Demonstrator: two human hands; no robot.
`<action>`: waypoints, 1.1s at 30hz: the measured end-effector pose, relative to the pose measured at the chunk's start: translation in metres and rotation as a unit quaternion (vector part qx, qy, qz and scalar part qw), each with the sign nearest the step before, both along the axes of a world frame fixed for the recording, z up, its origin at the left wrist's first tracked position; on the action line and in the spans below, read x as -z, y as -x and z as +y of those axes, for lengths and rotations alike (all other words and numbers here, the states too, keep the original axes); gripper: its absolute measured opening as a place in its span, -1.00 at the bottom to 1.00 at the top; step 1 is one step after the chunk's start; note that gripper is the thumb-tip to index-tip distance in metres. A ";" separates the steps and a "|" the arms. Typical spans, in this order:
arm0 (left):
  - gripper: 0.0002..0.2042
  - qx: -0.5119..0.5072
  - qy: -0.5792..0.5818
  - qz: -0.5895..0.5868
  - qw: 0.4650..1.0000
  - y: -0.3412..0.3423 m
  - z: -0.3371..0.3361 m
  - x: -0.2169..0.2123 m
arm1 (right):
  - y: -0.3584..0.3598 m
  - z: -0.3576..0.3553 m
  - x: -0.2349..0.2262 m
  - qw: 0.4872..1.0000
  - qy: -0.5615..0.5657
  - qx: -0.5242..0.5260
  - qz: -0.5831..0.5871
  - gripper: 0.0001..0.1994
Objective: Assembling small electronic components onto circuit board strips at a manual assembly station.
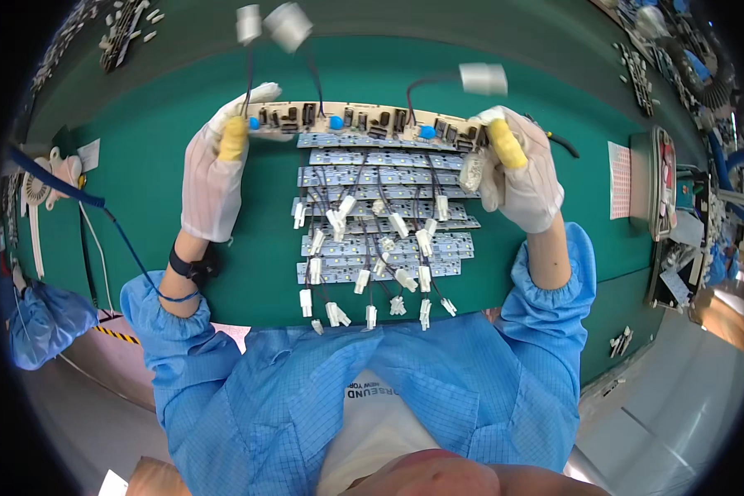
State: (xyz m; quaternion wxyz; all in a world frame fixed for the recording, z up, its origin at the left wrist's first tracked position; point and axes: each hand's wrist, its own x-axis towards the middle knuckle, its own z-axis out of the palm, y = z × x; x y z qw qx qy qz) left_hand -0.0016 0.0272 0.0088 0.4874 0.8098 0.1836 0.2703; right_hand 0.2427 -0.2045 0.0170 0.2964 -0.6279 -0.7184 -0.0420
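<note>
Green mat (264,273) across the middle, pale LED strips (331,176) in rows at centre, long circuit board (364,121) at upper centre, gloved left hand (212,169) gripping its left end, gloved right hand (527,169) its right end, blurred white connectors (289,27) near the top

Three plugs (483,79), between eleven and one o'clock, are blurred. The left hand (223,161) and right hand (518,169) hide the board's (380,120) ends. Near ten, loose parts (121,35) are too small to tell; at six, the lower edge cuts off the person's head (442,481).
</note>
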 end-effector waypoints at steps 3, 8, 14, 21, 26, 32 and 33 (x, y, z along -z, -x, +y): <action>-0.70 -0.003 -0.036 0.011 0.999 0.003 0.005 0.007 | -0.005 -0.005 0.006 1.000 -0.024 -0.014 0.001 -0.28; -0.59 0.054 0.059 0.032 0.996 0.008 0.008 0.005 | 0.000 0.000 0.002 0.998 0.010 0.031 0.055 -0.43; -0.44 0.105 0.372 -0.152 0.909 -0.002 -0.012 0.008 | 0.036 0.013 -0.025 0.849 0.133 0.102 0.501 -0.56; -0.74 -0.076 0.111 0.023 0.991 0.072 0.129 0.002 | 0.010 0.010 -0.001 0.956 0.130 0.184 0.189 -0.63; -0.77 -0.356 -0.467 0.307 0.749 0.064 0.136 0.017 | 0.011 0.017 0.012 0.977 0.099 0.185 0.033 -0.76; -0.23 0.103 0.402 -0.067 0.907 -0.001 0.013 -0.010 | 0.034 0.011 -0.005 0.972 -0.048 0.189 0.133 -0.77; -0.30 0.217 0.539 -0.125 0.805 -0.002 0.001 -0.015 | 0.034 0.011 -0.006 0.972 -0.046 0.186 0.134 -0.77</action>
